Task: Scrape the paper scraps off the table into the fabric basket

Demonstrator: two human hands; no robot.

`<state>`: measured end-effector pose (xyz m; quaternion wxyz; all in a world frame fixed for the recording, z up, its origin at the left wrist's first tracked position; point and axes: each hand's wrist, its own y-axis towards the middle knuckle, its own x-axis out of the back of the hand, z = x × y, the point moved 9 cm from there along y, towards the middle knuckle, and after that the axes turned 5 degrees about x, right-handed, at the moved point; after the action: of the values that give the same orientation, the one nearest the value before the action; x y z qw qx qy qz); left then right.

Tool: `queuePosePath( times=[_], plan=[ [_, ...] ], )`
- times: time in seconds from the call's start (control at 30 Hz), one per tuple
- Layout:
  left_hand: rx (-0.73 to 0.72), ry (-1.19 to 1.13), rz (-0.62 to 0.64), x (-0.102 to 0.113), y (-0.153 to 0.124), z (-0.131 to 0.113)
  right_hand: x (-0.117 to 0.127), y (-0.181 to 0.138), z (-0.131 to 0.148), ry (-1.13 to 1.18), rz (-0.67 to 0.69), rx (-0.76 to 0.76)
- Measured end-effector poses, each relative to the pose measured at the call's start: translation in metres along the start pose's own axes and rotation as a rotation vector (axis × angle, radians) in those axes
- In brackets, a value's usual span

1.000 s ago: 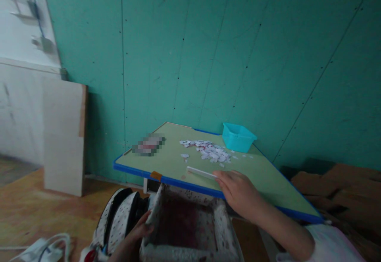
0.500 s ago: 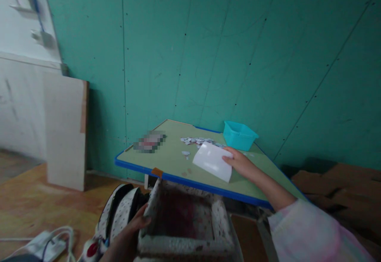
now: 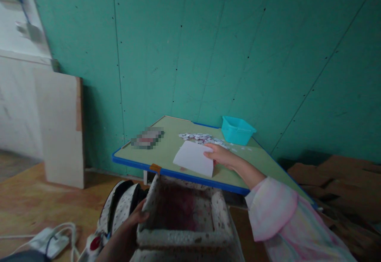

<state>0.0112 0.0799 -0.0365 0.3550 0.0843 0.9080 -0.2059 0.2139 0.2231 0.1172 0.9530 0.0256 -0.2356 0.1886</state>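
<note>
My right hand (image 3: 218, 153) grips the right edge of a white sheet of paper (image 3: 192, 158), slightly curved, held over the near part of the table (image 3: 137, 154). Behind the sheet lies a heap of small white paper pieces (image 3: 199, 137). With fingers closed over its left rim, my left hand (image 3: 139, 215) holds a stained white foam box (image 3: 184, 238) below the table's front edge. Reddish stains mark the inside of the box.
A turquoise plastic basket (image 3: 237, 131) stands at the table's back right. A blurred-out flat item (image 3: 148, 138) lies on the left. A speckled white bag (image 3: 119, 206), a power strip (image 3: 52, 242), a leaning board (image 3: 61, 131) and brown cardboard (image 3: 333, 186) are around the table.
My right hand and the sheet have moved left and nearer the table's front edge. The view has shifted slightly. My left hand stays on the foam box.
</note>
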Motion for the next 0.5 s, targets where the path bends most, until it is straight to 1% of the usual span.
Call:
queuePosePath(
  times=[0.1,0.23,0.4,0.5],
  plan=[
    [-0.011,-0.006,-0.05,0.002,-0.002,-0.001,-0.005,0.001,-0.001,0.023,0.04,-0.011],
    [-0.009,0.0,-0.066,0.002,-0.005,-0.003,-0.01,0.002,0.004,0.023,0.061,0.004],
    [-0.007,0.034,-0.04,0.002,-0.003,-0.005,-0.016,0.003,0.007,0.017,0.116,0.057],
    [0.006,0.023,-0.037,0.001,-0.005,-0.003,-0.017,0.002,0.007,0.028,0.125,0.06]
  ],
)
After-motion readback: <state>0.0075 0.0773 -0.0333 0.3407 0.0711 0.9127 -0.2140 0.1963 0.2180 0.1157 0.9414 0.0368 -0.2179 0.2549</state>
